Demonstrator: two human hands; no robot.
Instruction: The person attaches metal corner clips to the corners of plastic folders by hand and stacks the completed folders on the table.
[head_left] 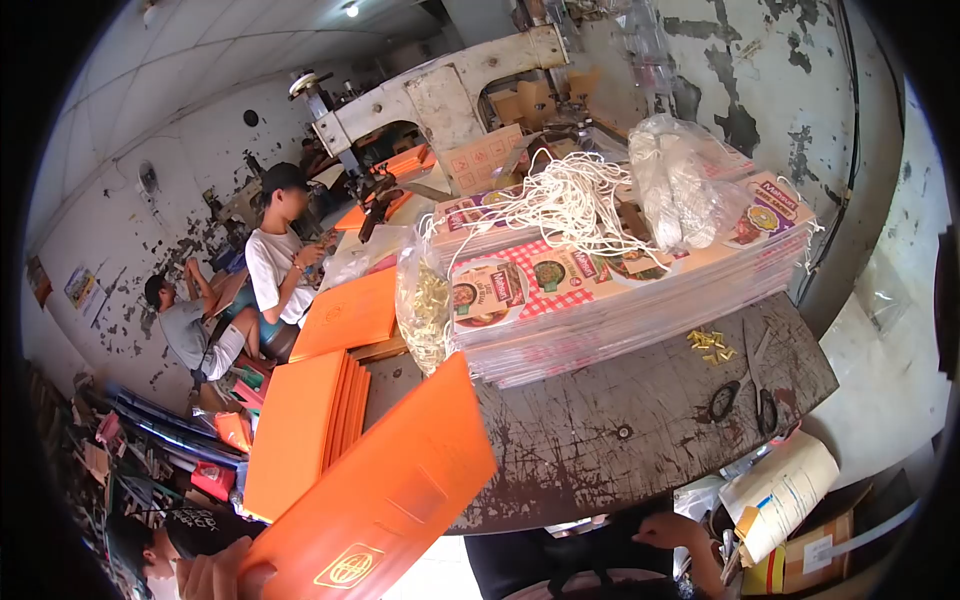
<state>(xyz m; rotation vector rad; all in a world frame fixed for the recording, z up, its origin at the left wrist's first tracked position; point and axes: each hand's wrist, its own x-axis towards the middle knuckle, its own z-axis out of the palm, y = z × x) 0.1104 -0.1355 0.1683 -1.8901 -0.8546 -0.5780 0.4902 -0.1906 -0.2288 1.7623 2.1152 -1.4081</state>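
My left hand (215, 572), partly cut off at the bottom edge, is closed on the lower left end of an orange folder (400, 480). A yellow globe emblem is printed near that end. The folder is tilted up, in front of a stack of similar orange folders (295, 425). My right hand (668, 530) is low, before the table's front edge and over my dark-clothed lap. Its fingers look curled together; what they hold, if anything, is hidden. On the table beyond lie black-handled scissors (745, 395) and several small brass-coloured pieces (712, 346).
A tall stack of printed cardboard sheets (620, 310) stands on the worn table (570, 450), topped by white cords (575, 205). A plastic bag of brass-coloured pieces (425, 310) leans beside it. Behind stands a metal machine (440, 95). Other people (285, 250) are at left.
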